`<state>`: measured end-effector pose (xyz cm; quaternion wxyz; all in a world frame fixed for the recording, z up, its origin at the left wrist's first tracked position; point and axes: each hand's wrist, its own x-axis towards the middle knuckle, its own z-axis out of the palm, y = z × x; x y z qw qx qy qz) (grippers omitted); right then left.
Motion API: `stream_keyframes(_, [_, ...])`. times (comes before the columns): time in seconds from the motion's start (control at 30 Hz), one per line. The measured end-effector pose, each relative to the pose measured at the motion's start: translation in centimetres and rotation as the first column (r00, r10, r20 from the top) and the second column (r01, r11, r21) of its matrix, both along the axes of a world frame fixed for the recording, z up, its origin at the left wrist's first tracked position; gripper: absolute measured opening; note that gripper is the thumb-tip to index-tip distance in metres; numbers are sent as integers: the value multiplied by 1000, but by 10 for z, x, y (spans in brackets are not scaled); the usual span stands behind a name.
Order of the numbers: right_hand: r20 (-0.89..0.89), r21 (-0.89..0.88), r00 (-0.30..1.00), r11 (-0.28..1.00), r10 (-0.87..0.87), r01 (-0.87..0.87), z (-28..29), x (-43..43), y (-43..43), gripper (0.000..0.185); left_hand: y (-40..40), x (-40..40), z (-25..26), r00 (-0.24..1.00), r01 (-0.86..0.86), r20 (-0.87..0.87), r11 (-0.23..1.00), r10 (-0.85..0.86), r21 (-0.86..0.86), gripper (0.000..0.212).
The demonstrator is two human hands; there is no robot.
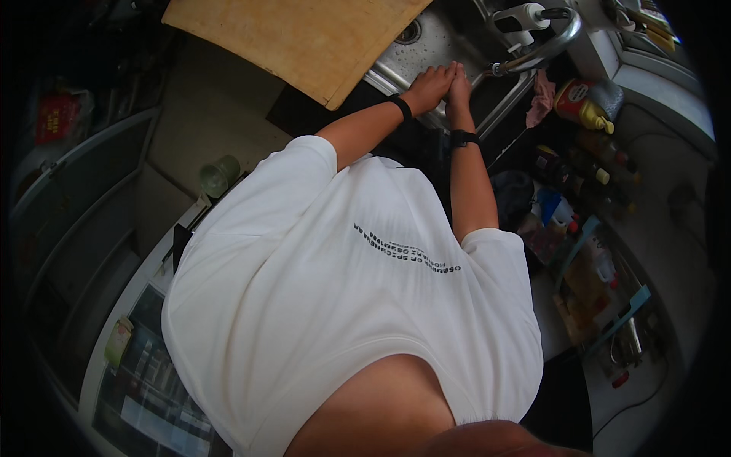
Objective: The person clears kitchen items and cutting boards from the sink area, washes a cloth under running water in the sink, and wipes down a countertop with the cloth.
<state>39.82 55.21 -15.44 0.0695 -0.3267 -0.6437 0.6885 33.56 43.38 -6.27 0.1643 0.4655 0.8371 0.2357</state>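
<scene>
Over the stainless-steel sink (434, 48), my left hand (431, 88) and my right hand (458, 88) meet at the fingers. The left hand's back faces up, and its fingertips rest against those of the right. Whether anything is between them is hidden. A curved metal faucet (562, 48) with a white attachment (522, 18) reaches in from the right, its tip just beside my right hand. No stream of water can be made out. Dark bands circle both wrists. Drops dot the sink floor around the drain (409, 33).
A large wooden board (297, 40) covers the sink's left side. Right of the sink lie a pink cloth (541, 100), a red-and-yellow bottle (582, 105) and several dark bottles (588, 165). A glass-fronted white cabinet (154, 365) stands behind on the left, near a translucent green cup (219, 176).
</scene>
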Motion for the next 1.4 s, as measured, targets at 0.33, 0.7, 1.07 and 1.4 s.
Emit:
stream_keyframes(0.33, [-114,758,991,639,-66,130,7,-9,-5,43,6,-10,14,994,1,109,998,5,-58,56])
stream_keyframes(0.7, [173,297,786,792,-594,534,30,-15,-8,43,14,-13,21,985,55,168,986,-28,-157,22])
stream_keyframes(1.07, [-56,478,886,767,-460,428,39,-11,-22,42,12,-9,-2,977,30,215,991,-1,-129,19])
stream_keyframes(1.4, [305,406,820,845,-485,349,23,6,-18,44,-5,-9,6,955,58,295,990,-18,-127,24])
